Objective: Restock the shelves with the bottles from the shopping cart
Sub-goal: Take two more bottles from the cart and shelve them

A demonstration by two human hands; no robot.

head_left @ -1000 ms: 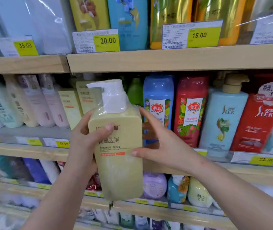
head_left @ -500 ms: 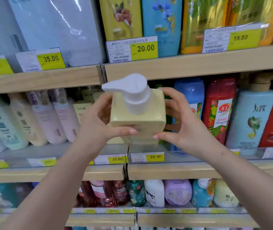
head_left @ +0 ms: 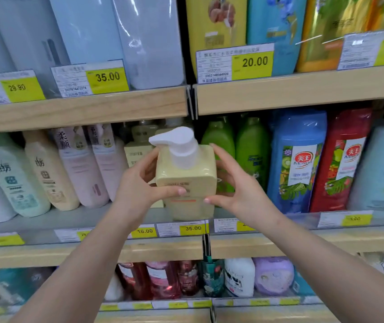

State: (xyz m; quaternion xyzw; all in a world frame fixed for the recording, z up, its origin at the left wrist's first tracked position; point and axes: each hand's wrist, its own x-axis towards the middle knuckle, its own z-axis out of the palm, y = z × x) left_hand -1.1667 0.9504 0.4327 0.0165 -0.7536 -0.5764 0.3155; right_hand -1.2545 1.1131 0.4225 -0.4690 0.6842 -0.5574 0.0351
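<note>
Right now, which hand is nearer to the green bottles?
Right. The right hand holds the yellow bottle on its right side, directly in front of the green bottles. The left hand holds its left side, farther away.

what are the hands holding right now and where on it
The yellow pump bottle, held by both hands at its upper body: the left hand grips the left side, the right hand the right, thumbs across the front label.

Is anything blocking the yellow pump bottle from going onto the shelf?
Nothing visible blocks it. The yellow pump bottle, held between the left hand and right hand, sits at the middle shelf front, with matching bottles behind.
</note>
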